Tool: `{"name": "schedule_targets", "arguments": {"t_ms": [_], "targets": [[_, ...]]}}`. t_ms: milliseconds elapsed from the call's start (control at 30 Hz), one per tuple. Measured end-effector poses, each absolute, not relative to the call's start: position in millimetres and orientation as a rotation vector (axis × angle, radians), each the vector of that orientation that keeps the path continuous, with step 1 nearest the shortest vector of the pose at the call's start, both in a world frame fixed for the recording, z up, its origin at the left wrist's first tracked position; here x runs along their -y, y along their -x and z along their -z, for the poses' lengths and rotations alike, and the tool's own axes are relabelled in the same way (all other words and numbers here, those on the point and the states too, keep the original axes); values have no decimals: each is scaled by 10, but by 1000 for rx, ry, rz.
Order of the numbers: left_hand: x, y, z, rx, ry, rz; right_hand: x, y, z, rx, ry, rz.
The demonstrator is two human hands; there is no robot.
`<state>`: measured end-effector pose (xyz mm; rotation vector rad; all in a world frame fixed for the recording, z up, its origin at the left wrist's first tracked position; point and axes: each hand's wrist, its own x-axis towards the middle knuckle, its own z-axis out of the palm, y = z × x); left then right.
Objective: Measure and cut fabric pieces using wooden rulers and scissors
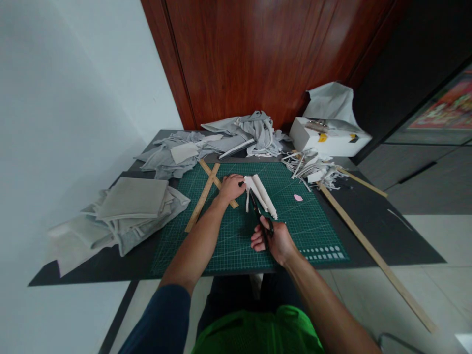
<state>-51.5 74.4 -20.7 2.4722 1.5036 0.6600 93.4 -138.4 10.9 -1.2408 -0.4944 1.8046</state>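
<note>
My right hand (275,240) is closed around the handles of black scissors (256,206), their blades pointing away from me at a strip of off-white fabric (258,191). The fabric lies folded or rolled on a green cutting mat (228,250), and a narrow piece hangs apart along its left side. My left hand (233,187) grips the fabric's far left end, fingers bent over it. A small dark object (241,184) shows at those fingers; I cannot make out its kind. Under and beside my left forearm lie two crossed wooden rulers (202,199).
Folded grey fabric (132,199) is stacked at the left. Crumpled cloth (254,130) lies at the back. A white box (328,137) and a heap of scraps (313,167) stand back right. A long wooden ruler (376,258) overhangs the table's front edge. A pink piece (298,197) lies on the mat.
</note>
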Motion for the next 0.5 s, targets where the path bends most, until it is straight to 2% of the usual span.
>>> {"name": "schedule_targets", "arguments": {"t_ms": [500], "targets": [[-745, 519, 224, -1469, -2489, -708, 1073, -724, -132, 449, 1330, -1702]]}}
